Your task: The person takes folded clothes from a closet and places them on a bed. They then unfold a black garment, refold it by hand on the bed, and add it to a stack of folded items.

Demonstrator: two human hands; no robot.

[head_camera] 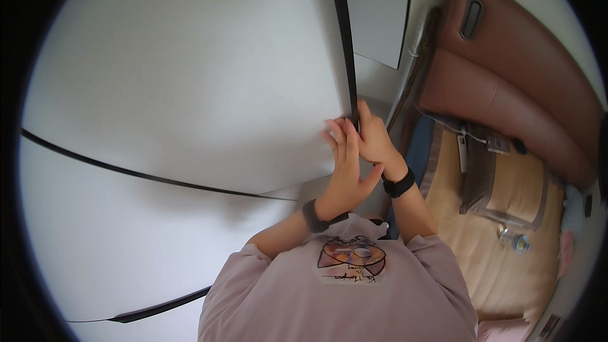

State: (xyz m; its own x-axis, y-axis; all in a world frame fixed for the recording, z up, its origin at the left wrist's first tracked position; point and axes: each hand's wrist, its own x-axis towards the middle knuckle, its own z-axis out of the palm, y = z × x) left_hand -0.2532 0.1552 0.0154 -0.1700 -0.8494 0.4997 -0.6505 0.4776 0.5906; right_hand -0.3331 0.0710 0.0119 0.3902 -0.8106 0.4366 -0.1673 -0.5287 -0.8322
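Observation:
A large white door panel (199, 71) with a black edge strip (346, 23) stands before me and fills the left and upper view. My right hand (377, 140) grips the lower visible part of that edge, its thumb outside and its fingers partly hidden behind my left hand. With fingers spread and slightly blurred, my left hand (346, 166) is raised at the panel's face beside the edge, its thumb near my right wrist. Whether its fingertips touch the panel I cannot tell. Each wrist bears a dark band.
White panels with black trim (142, 175) continue at the lower left. At the right stands a bed with a brown padded headboard (513, 71), a tan mat (498, 280), a pillow (517, 190) and a small clear container (517, 242). Long poles (418, 52) lean beside the headboard.

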